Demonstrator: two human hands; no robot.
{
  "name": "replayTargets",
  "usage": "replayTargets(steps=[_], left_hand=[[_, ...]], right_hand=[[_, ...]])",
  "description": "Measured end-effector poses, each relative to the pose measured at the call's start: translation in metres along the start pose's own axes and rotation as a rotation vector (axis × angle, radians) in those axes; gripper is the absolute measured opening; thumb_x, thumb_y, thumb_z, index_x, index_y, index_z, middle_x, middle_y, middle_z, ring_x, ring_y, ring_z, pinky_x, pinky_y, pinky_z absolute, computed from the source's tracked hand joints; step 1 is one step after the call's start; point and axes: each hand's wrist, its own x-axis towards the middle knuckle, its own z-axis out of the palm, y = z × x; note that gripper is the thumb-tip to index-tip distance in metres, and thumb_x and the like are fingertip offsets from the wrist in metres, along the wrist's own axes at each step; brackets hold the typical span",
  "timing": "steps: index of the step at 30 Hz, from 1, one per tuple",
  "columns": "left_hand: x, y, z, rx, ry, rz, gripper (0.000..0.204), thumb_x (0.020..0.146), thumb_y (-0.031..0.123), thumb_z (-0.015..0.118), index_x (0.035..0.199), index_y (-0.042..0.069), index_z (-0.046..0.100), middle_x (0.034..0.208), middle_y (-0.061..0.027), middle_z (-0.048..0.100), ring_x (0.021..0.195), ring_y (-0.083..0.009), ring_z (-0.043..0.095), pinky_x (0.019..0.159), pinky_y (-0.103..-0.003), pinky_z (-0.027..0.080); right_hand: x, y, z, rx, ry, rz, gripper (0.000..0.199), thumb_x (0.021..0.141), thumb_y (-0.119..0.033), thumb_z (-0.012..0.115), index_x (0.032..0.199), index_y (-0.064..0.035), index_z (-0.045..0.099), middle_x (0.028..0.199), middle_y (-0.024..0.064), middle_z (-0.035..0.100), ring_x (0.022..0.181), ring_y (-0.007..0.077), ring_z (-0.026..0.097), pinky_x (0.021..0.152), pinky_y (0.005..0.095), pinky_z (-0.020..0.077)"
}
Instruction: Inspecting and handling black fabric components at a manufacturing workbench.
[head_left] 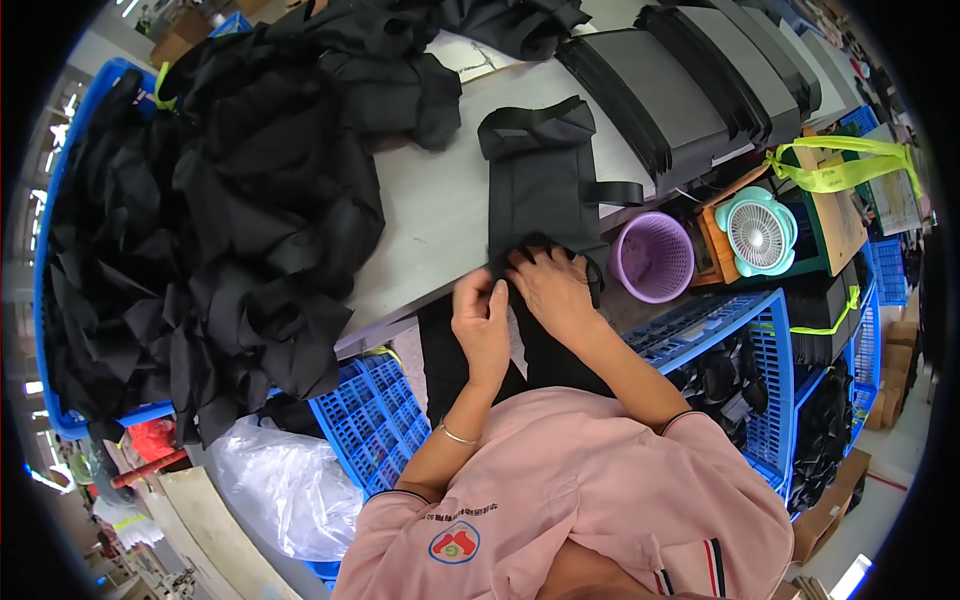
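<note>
The black fabric piece (540, 190) lies flat on the grey bench (430, 210), near its front edge. Its long axis runs from the front edge toward the far edge, roughly square to the front edge. The near end overhangs or meets the front edge under the hands; the far end carries a folded band lying crosswise. A short strap (610, 192) projects from its right side, pointing toward the right end of the bench.

The right hand (550, 285) rests palm down on the near end of the piece, fingers curled and pressing onto the cloth at the front edge. The left hand (482, 320) sits just beside it, partly closed, thumb and fingers pinching the near left corner of the same piece. A thin bracelet (455, 436) shows on the left wrist.

A large heap of black fabric (220, 220) covers the left part of the bench and spills over a blue crate (60, 200). Stacked dark panels (680, 90) occupy the far right corner. Off the right end stand a purple basket (652, 258) and a small teal fan (758, 232). Another blue crate (375, 415) sits below the front edge.
</note>
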Motion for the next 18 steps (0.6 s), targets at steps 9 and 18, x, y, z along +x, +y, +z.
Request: replayTargets(steps=[9, 18], left_hand=[[0.003, 0.007, -0.033, -0.43, -0.307, -0.378, 0.042, 0.098, 0.027, 0.06, 0.128, -0.002, 0.055, 0.122, -0.0082, 0.061, 0.109, -0.0147, 0.059, 0.091, -0.029, 0.047], [0.007, 0.004, -0.02, -0.445, -0.486, -0.524, 0.043, 0.097, 0.023, 0.065, 0.131, -0.001, 0.055, 0.123, -0.0074, 0.063, 0.11, -0.0161, 0.06, 0.097, -0.031, 0.046]], right_hand=[[-0.054, 0.004, -0.006, 0.128, 0.045, -0.151, 0.023, 0.089, -0.027, 0.061, 0.1, -0.0089, 0.069, 0.104, 0.0095, 0.066, 0.104, 0.0301, 0.061, 0.088, 0.0535, 0.0437], [-0.089, 0.031, -0.088, 0.597, 0.555, 0.135, 0.029, 0.081, -0.007, 0.074, 0.107, 0.0014, 0.067, 0.1, 0.016, 0.07, 0.089, 0.0302, 0.068, 0.083, 0.0336, 0.0538]])
